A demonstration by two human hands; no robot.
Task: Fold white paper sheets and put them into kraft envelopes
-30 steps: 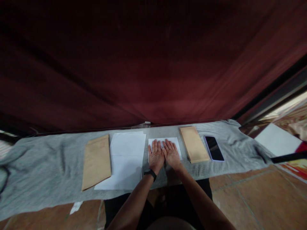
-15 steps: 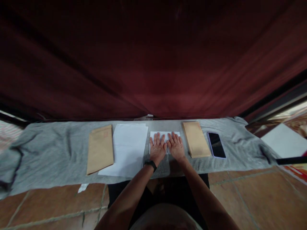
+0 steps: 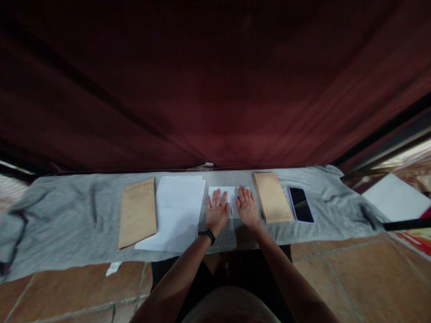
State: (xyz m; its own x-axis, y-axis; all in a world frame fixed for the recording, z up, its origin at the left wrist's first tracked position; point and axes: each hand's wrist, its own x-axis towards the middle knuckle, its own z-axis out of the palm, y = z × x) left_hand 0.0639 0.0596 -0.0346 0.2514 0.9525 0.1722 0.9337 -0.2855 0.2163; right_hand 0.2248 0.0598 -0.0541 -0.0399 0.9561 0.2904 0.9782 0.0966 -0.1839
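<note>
A small white sheet of paper (image 3: 233, 202), apparently folded, lies on the grey cloth in front of me. My left hand (image 3: 217, 213) rests flat on its left part, fingers spread, with a dark band around the wrist. On the right part lies my right hand (image 3: 247, 208), also flat with its fingers stretched out. Both palms cover much of the paper. Larger white sheets (image 3: 178, 206) are stacked to the left of my left hand. A stack of brown envelopes (image 3: 274, 197) sits just right of my right hand.
More brown envelopes (image 3: 138, 213) overlap the left edge of the white sheets. A phone (image 3: 301, 205) with a purple edge lies at the right. The grey cloth (image 3: 77, 220) covers a narrow surface, with a dark red curtain (image 3: 215, 112) behind. A white scrap (image 3: 113, 268) is on the tiled floor.
My hands have moved apart on the small paper, the left one outward, uncovering more of its middle. The whole view has shifted slightly.
</note>
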